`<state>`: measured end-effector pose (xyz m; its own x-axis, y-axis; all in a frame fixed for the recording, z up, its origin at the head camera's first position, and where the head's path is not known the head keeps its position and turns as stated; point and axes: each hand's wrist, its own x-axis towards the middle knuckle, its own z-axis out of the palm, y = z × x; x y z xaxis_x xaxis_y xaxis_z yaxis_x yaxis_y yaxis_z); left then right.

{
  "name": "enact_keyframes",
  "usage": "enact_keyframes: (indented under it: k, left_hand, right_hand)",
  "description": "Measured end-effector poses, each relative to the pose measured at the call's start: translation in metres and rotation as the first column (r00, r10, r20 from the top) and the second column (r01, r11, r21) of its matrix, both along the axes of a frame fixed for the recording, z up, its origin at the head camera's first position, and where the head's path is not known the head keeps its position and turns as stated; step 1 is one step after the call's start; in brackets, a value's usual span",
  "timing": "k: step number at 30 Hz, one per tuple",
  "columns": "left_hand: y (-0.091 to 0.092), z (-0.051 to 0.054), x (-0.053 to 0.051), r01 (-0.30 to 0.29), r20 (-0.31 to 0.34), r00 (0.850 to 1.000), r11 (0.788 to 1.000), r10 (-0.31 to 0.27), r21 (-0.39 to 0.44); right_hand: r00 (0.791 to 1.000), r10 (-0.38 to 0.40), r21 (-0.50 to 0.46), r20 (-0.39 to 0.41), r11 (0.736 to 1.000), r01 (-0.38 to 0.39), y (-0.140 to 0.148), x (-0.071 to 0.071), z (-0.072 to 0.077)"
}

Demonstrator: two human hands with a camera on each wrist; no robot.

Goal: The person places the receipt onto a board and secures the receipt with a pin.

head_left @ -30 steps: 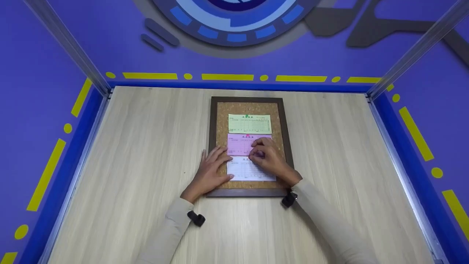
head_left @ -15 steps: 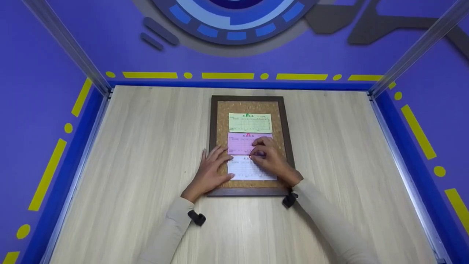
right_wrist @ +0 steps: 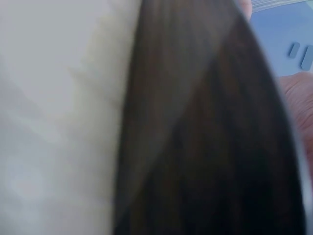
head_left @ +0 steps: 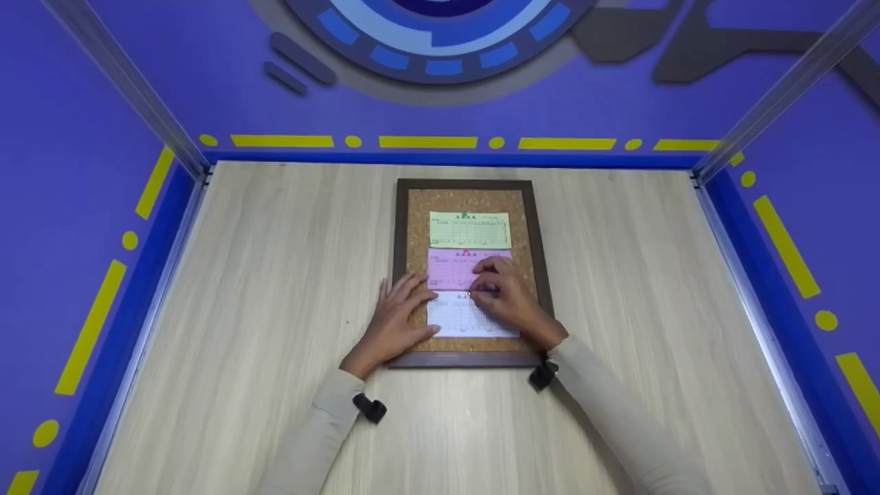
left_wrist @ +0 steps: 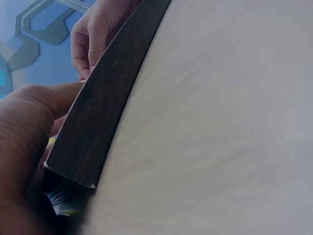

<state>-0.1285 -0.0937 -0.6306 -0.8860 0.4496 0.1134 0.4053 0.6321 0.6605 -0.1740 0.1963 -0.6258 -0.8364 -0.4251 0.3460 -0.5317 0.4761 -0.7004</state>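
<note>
A cork board [head_left: 419,206] in a dark brown frame lies on the table. Three paper slips run down it: green [head_left: 469,230] on top, pink [head_left: 447,271] in the middle, white [head_left: 450,317] at the bottom. A green push pin [head_left: 464,214] and a pink push pin [head_left: 465,251] sit at the top edges of the upper two. My right hand [head_left: 509,299] pinches a small push pin [head_left: 470,293], mostly hidden by the fingers, at the white slip's top edge. With fingers spread, my left hand [head_left: 399,320] rests across the frame's left side, fingertips at the slips' left edges.
The pale wood table [head_left: 275,275] extends around the board on all sides. Blue walls [head_left: 440,117] with yellow marks enclose its back and sides. In the left wrist view, the dark frame edge [left_wrist: 102,98] hides part of both hands.
</note>
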Motion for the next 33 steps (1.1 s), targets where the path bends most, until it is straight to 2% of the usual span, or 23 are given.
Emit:
enact_keyframes:
  k: [9,17,21,26,33]
  left_hand:
    - [-0.003,-0.003,-0.001,0.003,-0.003,1.0,1.0,-0.003,0.013]
    - [-0.005,-0.001,0.0,0.002,-0.013,1.0,0.999,-0.001,0.039]
    - [-0.006,0.0,0.001,0.007,-0.026,1.0,0.999,-0.007,0.034]
    - [-0.007,0.002,0.0,0.007,-0.005,1.0,1.0,-0.007,0.005]
    - [-0.008,0.008,0.001,-0.013,0.036,0.999,1.0,0.012,0.003]
  right_hand:
    - [1.0,0.003,0.012,0.007,1.0,-0.003,-0.002,-0.001,-0.001]
    - [0.998,-0.013,0.052,0.065,0.999,0.01,-0.009,0.001,0.009]
    - [0.999,-0.02,0.08,0.035,0.997,0.017,-0.011,0.001,0.008]
    - [1.0,0.002,0.095,-0.007,0.995,-0.001,-0.008,0.001,0.005]
    - [0.999,0.042,0.047,0.023,0.998,-0.043,0.008,0.004,0.006]
